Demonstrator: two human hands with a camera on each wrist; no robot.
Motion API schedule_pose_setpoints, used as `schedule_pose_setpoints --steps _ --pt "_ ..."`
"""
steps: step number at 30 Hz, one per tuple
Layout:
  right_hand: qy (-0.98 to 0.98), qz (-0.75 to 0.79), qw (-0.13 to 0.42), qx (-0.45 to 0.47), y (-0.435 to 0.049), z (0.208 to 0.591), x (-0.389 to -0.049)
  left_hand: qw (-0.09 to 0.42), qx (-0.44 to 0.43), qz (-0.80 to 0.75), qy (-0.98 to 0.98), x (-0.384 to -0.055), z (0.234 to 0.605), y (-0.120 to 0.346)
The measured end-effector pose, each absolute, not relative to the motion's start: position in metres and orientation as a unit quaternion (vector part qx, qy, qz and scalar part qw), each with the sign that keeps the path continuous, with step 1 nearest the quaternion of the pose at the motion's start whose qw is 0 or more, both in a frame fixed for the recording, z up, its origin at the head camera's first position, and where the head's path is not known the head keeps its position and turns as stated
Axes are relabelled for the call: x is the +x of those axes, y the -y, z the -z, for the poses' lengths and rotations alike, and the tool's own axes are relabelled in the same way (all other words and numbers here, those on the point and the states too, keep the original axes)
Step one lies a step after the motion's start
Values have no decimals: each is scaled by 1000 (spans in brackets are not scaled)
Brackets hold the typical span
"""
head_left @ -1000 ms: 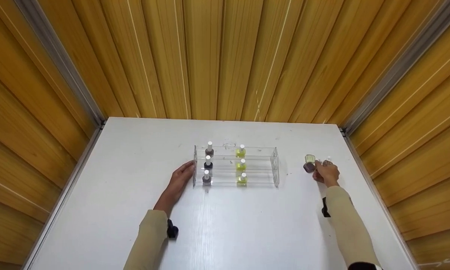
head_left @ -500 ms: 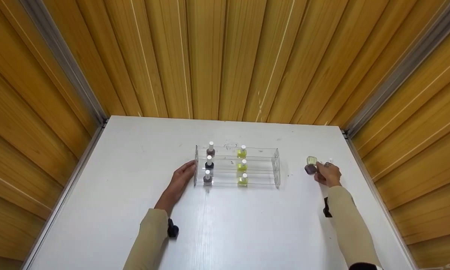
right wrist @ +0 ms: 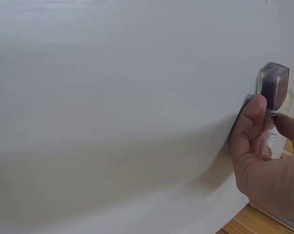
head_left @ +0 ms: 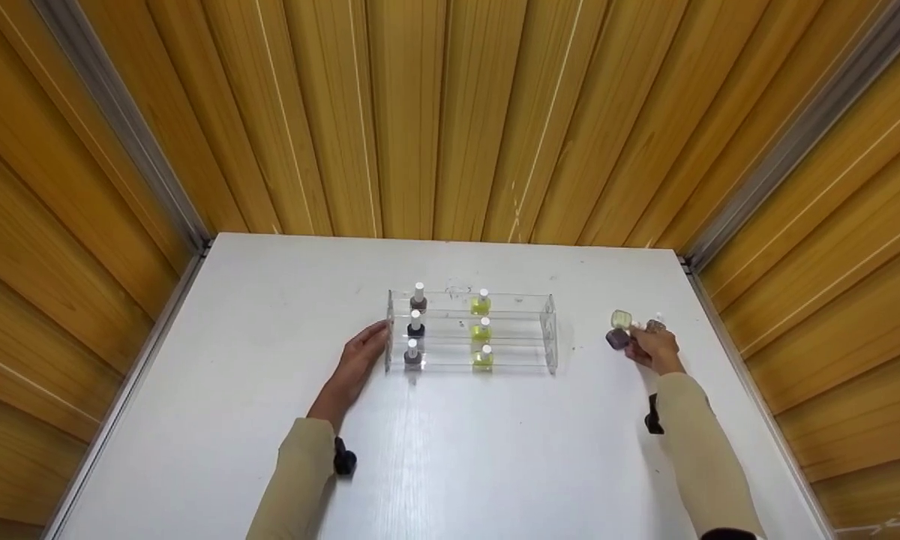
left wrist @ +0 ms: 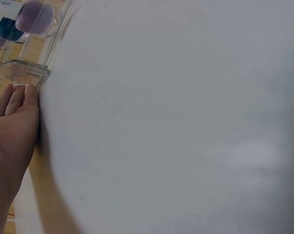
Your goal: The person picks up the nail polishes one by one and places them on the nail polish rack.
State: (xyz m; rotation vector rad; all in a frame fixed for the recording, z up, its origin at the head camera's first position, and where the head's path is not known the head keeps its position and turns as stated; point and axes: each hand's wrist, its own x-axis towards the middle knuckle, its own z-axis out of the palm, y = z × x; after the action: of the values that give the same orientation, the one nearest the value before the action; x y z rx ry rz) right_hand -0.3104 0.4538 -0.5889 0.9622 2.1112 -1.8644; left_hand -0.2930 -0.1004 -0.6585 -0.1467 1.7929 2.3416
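Observation:
A clear acrylic three-tier rack stands mid-table with dark nail polish bottles in its left column and yellow ones further right, all with white caps. My left hand rests straight fingertips against the rack's left end panel, also visible in the left wrist view. Far to the right, my right hand pinches a purple nail polish bottle near its white cap, its glass end pointing away from the fingers. A pale green nail polish bottle lies right beside it. Another bottle is partly hidden behind the hand.
The white table ends at a wood-patterned back wall, with similar panels on both sides. Grey metal posts stand at the corners. Small dark specks mark the tabletop behind the rack.
The purple bottle has turned slightly in my right fingers, its glass end showing more clearly. My left hand and the rack keep their places; the view shifts slightly.

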Motion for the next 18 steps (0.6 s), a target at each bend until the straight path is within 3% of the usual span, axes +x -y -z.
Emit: schedule_pose_setpoints --steps 18 --pt "-800 511 34 314 -456 604 -306 101 -41 -788 -605 -294 660 103"
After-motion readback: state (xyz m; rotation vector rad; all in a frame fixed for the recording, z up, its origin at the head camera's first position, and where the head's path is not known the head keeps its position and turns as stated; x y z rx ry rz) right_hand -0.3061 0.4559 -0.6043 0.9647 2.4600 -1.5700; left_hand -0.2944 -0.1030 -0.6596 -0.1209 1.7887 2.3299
